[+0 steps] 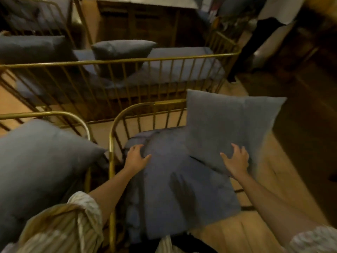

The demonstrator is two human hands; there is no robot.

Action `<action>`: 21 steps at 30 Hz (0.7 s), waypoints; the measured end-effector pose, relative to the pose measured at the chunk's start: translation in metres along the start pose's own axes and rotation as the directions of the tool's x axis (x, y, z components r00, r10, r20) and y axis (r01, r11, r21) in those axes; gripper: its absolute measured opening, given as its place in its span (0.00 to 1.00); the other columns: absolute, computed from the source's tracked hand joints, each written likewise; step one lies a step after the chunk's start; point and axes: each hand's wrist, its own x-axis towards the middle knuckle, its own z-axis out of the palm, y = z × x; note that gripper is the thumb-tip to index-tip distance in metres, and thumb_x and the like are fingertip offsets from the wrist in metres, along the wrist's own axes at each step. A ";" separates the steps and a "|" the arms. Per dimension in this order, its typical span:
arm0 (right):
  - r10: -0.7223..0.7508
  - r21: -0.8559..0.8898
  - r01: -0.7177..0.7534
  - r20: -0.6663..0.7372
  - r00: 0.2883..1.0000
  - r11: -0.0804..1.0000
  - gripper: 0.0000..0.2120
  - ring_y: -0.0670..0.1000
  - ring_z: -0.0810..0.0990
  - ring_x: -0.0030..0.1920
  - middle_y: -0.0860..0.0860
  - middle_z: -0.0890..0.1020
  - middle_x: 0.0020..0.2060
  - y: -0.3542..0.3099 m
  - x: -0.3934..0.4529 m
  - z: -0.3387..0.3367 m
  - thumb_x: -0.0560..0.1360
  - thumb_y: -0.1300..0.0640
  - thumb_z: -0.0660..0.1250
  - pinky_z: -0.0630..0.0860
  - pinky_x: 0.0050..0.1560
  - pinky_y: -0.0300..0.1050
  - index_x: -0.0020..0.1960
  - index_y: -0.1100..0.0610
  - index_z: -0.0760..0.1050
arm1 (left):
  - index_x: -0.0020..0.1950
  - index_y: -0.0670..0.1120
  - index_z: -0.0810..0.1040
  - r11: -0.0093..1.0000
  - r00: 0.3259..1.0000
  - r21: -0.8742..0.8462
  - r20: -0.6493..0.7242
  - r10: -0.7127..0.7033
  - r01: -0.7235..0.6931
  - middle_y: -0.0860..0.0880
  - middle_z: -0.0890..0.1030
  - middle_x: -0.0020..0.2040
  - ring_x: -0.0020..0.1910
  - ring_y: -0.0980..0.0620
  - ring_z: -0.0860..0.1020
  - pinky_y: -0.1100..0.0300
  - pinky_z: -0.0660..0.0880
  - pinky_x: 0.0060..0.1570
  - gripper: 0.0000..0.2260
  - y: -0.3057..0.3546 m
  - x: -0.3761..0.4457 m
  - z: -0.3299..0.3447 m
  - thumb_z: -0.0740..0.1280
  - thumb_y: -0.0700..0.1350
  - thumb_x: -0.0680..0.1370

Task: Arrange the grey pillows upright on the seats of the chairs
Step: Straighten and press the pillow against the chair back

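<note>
Grey fabric fills the middle of the view: a seat cushion [175, 189] lies flat on the near chair [116, 125], whose gold metal frame curves round its left and back. The left hand [135, 157] is pressed on the cushion's far left corner, fingers spread, its grip open and holding nothing. Over on the right, a grey pillow [228, 125] stands tilted on the cushion's right edge, its top leaning up against the back rail. The right hand [236, 159] sits at the pillow's lower edge with fingers splayed wide, touching the fabric; whether that grip has actually closed on the pillow I cannot tell. Rolled striped sleeves [82, 216] show on both forearms.

To the left, a second grey pillow [40, 161] is propped on the neighbouring gold chair [73, 115]. Beyond the rails, a long gold-framed bench [127, 60] carries grey seat pads and a third pillow [122, 48] standing upright on it. Wooden floor [273, 170] runs to the right, all of it soft with motion blur.
</note>
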 end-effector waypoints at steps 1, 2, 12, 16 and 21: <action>0.041 0.021 -0.041 -0.007 0.999 0.999 0.34 0.64 0.56 0.77 0.63 0.59 0.77 0.017 0.008 -0.013 0.75 0.49 0.71 0.61 0.73 0.62 0.76 0.57 0.63 | 0.72 0.41 0.69 1.000 0.999 0.024 0.049 0.005 -0.006 0.40 0.71 0.71 0.71 0.40 0.69 0.47 0.69 0.66 0.31 0.015 0.010 0.012 0.69 0.59 0.75; 0.059 0.048 -0.058 -0.015 0.998 0.997 0.35 0.64 0.56 0.77 0.63 0.59 0.77 0.033 0.018 -0.022 0.75 0.47 0.70 0.62 0.72 0.64 0.76 0.57 0.61 | 0.71 0.42 0.70 0.999 0.996 0.053 0.087 0.000 -0.005 0.40 0.72 0.70 0.70 0.40 0.69 0.46 0.70 0.66 0.35 0.031 0.020 0.024 0.67 0.64 0.74; -0.058 0.346 0.040 0.041 0.997 0.937 0.43 0.53 0.62 0.76 0.52 0.63 0.76 0.110 0.112 -0.035 0.75 0.48 0.71 0.59 0.71 0.30 0.80 0.58 0.51 | 0.76 0.40 0.65 0.940 0.953 -0.214 0.207 -0.222 0.266 0.40 0.67 0.75 0.71 0.37 0.69 0.44 0.67 0.68 0.32 0.180 0.125 0.130 0.57 0.61 0.80; -0.021 0.342 -0.018 0.110 0.994 0.939 0.38 0.57 0.73 0.67 0.59 0.74 0.66 0.125 0.146 -0.012 0.76 0.35 0.61 0.68 0.69 0.47 0.74 0.61 0.61 | 0.70 0.43 0.71 0.847 0.934 -0.401 0.223 -0.278 0.348 0.39 0.74 0.68 0.66 0.36 0.73 0.45 0.70 0.65 0.25 0.215 0.162 0.170 0.55 0.59 0.82; -0.113 0.294 0.126 -0.058 0.992 0.948 0.29 0.53 0.80 0.57 0.57 0.81 0.53 0.148 0.176 0.012 0.77 0.36 0.62 0.73 0.65 0.43 0.61 0.62 0.71 | 0.62 0.44 0.75 0.737 0.933 -0.577 0.149 -0.328 0.352 0.41 0.77 0.54 0.55 0.40 0.77 0.46 0.69 0.65 0.29 0.208 0.218 0.202 0.50 0.65 0.80</action>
